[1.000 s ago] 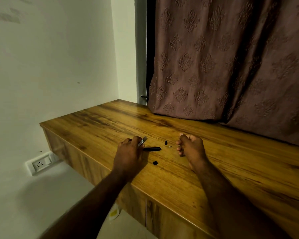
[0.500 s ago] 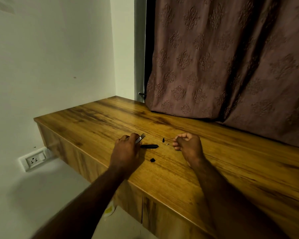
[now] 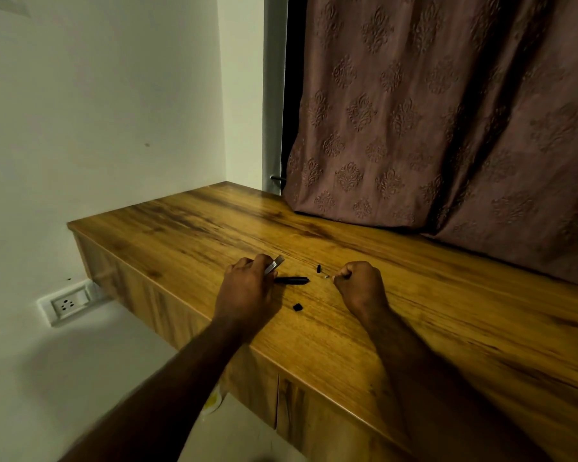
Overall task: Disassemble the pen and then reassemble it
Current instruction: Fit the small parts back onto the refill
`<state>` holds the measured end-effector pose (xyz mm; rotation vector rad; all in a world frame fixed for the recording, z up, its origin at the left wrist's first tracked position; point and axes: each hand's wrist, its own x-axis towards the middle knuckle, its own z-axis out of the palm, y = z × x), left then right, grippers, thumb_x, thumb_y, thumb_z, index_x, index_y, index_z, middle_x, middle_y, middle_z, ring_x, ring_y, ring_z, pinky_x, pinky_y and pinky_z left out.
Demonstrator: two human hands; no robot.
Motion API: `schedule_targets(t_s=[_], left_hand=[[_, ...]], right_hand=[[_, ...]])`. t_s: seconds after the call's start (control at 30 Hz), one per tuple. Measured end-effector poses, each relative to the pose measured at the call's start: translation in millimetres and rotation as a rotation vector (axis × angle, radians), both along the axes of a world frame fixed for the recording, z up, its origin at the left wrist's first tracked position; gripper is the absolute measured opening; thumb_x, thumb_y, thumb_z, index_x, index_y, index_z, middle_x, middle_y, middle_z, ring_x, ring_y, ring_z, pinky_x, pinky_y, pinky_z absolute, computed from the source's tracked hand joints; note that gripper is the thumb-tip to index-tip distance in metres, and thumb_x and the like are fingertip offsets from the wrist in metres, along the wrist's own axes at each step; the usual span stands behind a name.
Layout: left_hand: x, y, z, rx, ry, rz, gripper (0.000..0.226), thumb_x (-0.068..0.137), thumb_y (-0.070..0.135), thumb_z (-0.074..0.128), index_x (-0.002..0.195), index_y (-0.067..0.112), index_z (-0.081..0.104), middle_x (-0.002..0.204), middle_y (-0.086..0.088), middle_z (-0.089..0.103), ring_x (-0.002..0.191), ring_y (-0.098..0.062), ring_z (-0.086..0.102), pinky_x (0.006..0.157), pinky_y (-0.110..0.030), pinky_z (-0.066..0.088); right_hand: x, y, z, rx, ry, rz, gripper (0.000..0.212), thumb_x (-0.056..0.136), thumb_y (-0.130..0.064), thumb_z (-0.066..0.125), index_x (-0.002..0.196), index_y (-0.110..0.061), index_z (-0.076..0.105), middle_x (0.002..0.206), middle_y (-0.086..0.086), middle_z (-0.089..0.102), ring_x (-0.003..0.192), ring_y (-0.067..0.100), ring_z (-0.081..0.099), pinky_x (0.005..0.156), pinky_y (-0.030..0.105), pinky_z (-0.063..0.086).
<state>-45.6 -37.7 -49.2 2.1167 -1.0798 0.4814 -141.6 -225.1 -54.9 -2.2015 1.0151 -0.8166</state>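
- The wooden counter (image 3: 447,328) is crossed from its near edge by both forearms.
- A small black piece (image 3: 297,307) lies on the counter between the two wrists, touching neither.
- The left hand (image 3: 247,288) is held knuckles up; its fingers are curled round a silver pen part (image 3: 275,265), one end of which projects past the fingers.
- The black pen barrel (image 3: 292,280) lies flat on the counter, just beside the left hand and between the hands.
- The right hand (image 3: 359,285) is curled into a loose fist. A tiny pale part (image 3: 326,276) lies at its fingertips; whether it is pinched cannot be told.
- A second small black piece (image 3: 318,269) lies just beyond the barrel.
- A wall socket (image 3: 65,303) is mounted on the left wall, below counter level.
- A patterned curtain (image 3: 447,128) hangs at the far edge, its hem resting on the counter.
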Motion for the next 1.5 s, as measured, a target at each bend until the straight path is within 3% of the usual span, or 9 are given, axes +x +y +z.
schedule_targets(t_s=[0.3,0.5,0.67,0.8,0.9,0.97,1.07,1.27,1.5], left_hand=[[-9,4,7,-0.023,0.017,-0.011,0.018,0.091,0.025,0.053,0.107,0.015,0.056,0.093,-0.006,0.061,0.086,-0.022,0.052,0.079,-0.039,0.043],[-8,4,7,-0.019,0.031,-0.018,0.02,0.092,0.026,0.051,0.109,0.016,0.055,0.095,-0.006,0.061,0.088,-0.022,0.052,0.08,-0.038,0.043],[-5,4,5,-0.019,0.034,-0.014,0.02,0.093,0.027,0.051,0.11,0.017,0.055,0.097,-0.006,0.061,0.089,-0.022,0.052,0.081,-0.039,0.045],[-1,2,2,-0.018,0.008,-0.026,0.019,0.094,0.027,0.051,0.11,0.019,0.057,0.095,-0.005,0.063,0.088,-0.022,0.053,0.078,-0.038,0.044],[3,1,-1,-0.033,-0.022,-0.053,0.018,0.093,0.025,0.053,0.11,0.02,0.059,0.089,-0.004,0.067,0.081,-0.021,0.055,0.072,-0.038,0.046],[4,1,-2,-0.048,-0.023,-0.057,0.019,0.092,0.025,0.055,0.11,0.022,0.059,0.088,-0.003,0.067,0.079,-0.02,0.056,0.068,-0.037,0.048],[4,1,-3,-0.065,-0.011,-0.058,0.02,0.092,0.024,0.055,0.111,0.023,0.061,0.089,-0.003,0.067,0.079,-0.019,0.057,0.066,-0.034,0.049],[4,2,-3,-0.044,-0.006,-0.073,0.031,0.081,0.029,0.06,0.111,0.023,0.059,0.089,-0.003,0.067,0.077,-0.021,0.06,0.061,-0.031,0.048],[6,0,-5,-0.066,-0.028,-0.08,0.03,0.086,0.031,0.05,0.111,0.019,0.06,0.088,-0.008,0.067,0.077,-0.026,0.059,0.058,-0.029,0.04]], right_hand=[[2,-2,-1,0.002,0.028,-0.011,0.013,0.081,-0.016,0.07,0.071,-0.007,0.071,0.08,0.008,0.072,0.079,0.024,0.067,0.072,0.034,0.056],[2,-3,0,0.023,0.02,-0.015,0.012,0.083,-0.019,0.071,0.073,-0.011,0.073,0.079,0.006,0.073,0.077,0.022,0.067,0.074,0.035,0.057],[-1,-4,0,0.046,-0.03,-0.012,0.026,0.09,-0.016,0.062,0.064,-0.02,0.066,0.078,-0.004,0.068,0.077,0.015,0.064,0.069,0.026,0.049],[-7,-2,6,0.109,-0.255,-0.017,0.016,0.093,-0.015,0.057,0.085,-0.012,0.071,0.085,-0.001,0.068,0.08,0.015,0.062,0.071,0.022,0.041],[-12,4,15,0.182,-0.523,0.016,0.035,0.092,-0.032,0.06,0.072,-0.005,0.066,0.068,0.013,0.065,0.062,0.015,0.054,0.06,0.025,0.041],[-18,15,23,0.224,-0.572,0.054,0.045,0.092,-0.04,0.058,0.063,-0.006,0.061,0.056,0.011,0.052,0.051,0.017,0.043,0.052,0.027,0.035],[-20,33,25,0.252,-0.433,0.242,0.04,0.091,-0.035,0.06,0.061,-0.009,0.059,0.054,0.003,0.052,0.049,0.013,0.043,0.051,0.025,0.036],[-14,62,15,-0.009,0.119,0.524,0.017,0.076,-0.043,0.069,0.084,-0.028,0.065,0.079,0.001,0.067,0.068,0.016,0.06,0.061,0.033,0.048],[-16,64,24,-0.118,0.231,0.614,0.015,0.08,-0.021,0.069,0.096,-0.019,0.07,0.088,-0.017,0.055,0.082,-0.001,0.056,0.07,0.017,0.046]])
